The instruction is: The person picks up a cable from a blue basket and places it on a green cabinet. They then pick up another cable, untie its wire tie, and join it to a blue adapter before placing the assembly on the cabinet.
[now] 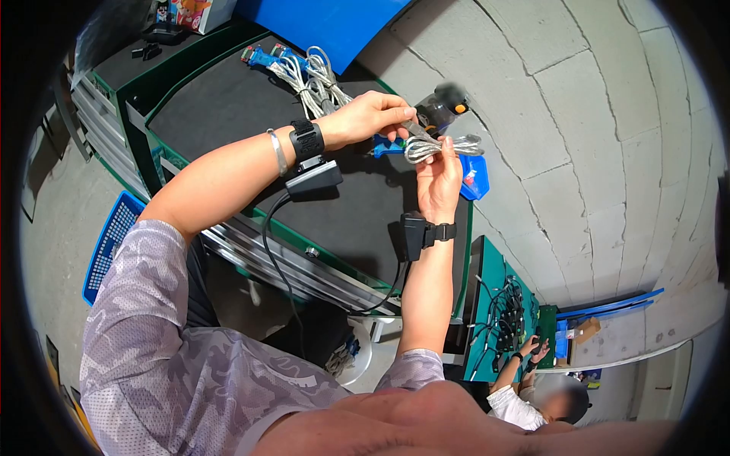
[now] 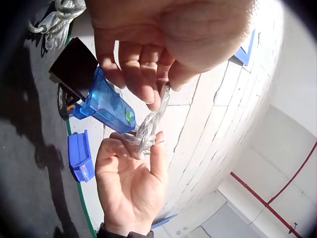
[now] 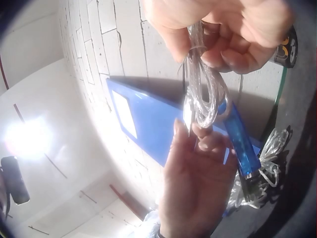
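Note:
A coiled clear-grey cable is held up over the near bench by both hands. My right hand grips the bundle near its middle, where a thin tie circles the strands. From the other side my left hand pinches the cable's plug end between thumb and fingers. A translucent blue connector housing hangs beside the bundle, overlapped in the head view by the left fingers. More coiled cables with blue connectors lie on the bench's dark mat.
A dark bottle with a black lid and a small blue bin stand along the wall side of the bench. A blue panel rises behind the cables. Another person works at a green table with black cables.

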Demonstrator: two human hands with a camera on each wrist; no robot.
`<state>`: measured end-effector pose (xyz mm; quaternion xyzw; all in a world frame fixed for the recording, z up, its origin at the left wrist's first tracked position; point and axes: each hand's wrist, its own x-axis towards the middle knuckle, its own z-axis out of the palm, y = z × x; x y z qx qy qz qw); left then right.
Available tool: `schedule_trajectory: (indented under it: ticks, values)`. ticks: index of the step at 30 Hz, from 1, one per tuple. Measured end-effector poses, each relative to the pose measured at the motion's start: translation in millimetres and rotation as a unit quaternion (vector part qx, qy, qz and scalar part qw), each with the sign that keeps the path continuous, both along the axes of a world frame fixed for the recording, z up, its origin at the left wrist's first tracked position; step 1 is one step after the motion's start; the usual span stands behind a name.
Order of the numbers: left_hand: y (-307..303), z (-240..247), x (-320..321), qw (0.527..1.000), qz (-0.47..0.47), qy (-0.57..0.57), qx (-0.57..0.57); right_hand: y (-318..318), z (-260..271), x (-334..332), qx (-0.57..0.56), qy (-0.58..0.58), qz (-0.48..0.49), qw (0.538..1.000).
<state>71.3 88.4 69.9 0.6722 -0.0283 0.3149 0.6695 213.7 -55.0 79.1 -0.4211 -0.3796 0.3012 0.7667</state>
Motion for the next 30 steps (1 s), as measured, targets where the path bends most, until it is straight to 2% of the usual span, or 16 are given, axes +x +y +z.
schedule_trajectory:
  ticks: [1, 4, 7, 9, 11, 12, 13, 15, 18, 20, 22, 24, 25, 27, 28, 30]
  values:
    - [1, -1, 1, 1.000, 0.000, 0.001, -0.001, 0, 0, 0, 0.006, 0.009, -0.005, 1.000]
    - [9, -7, 6, 0.979, 0.178, -0.019, 0.094, -1, -2, 7, 0.052, 0.075, -0.003, 0.996]
    - [14, -11, 10, 0.960, 0.236, -0.008, 0.152, -3, -1, 14, 0.087, 0.112, 0.020, 0.990]
    - [12, -11, 8, 0.961, 0.223, 0.015, 0.162, -3, 0, 16, 0.097, 0.126, 0.014, 0.987]
    - [5, -6, 3, 0.973, 0.107, 0.081, 0.186, -3, 0, 18, 0.126, 0.144, 0.031, 0.981]
    - [0, -4, 0, 0.969, 0.093, 0.085, 0.211, -4, 1, 19, 0.127, 0.143, 0.030, 0.981]
    - [-6, 3, -6, 0.945, 0.127, 0.119, 0.277, -4, 2, 19, 0.131, 0.156, 0.032, 0.978]
    - [-4, -4, -1, 0.923, 0.168, 0.038, 0.344, -5, 2, 21, 0.136, 0.169, 0.033, 0.976]
    - [-2, -11, 5, 0.909, 0.212, -0.052, 0.354, -6, 1, 23, 0.133, 0.193, 0.062, 0.970]
    - [-1, -12, 6, 0.900, 0.231, -0.048, 0.365, -7, 9, 9, 0.142, 0.180, 0.136, 0.964]
    - [-2, -9, 1, 0.891, 0.250, -0.041, 0.378, -7, 14, -2, 0.114, 0.140, 0.121, 0.976]
    - [-5, 1, -5, 0.928, 0.145, 0.144, 0.310, -6, 16, -14, 0.052, 0.038, 0.058, 0.996]
    - [-4, -2, -3, 0.956, 0.036, 0.157, 0.245, -5, 12, -9, 0.055, 0.044, 0.059, 0.996]
    - [-5, -5, -2, 0.971, -0.096, 0.147, 0.163, -3, 1, 6, 0.014, -0.021, 0.126, 0.992]
    - [-6, -5, -2, 0.969, -0.097, 0.153, 0.167, -4, 2, 3, -0.014, -0.030, 0.095, 0.995]
    - [-8, -5, -2, 0.964, -0.225, 0.130, 0.051, -4, 5, 1, -0.032, -0.035, 0.103, 0.994]
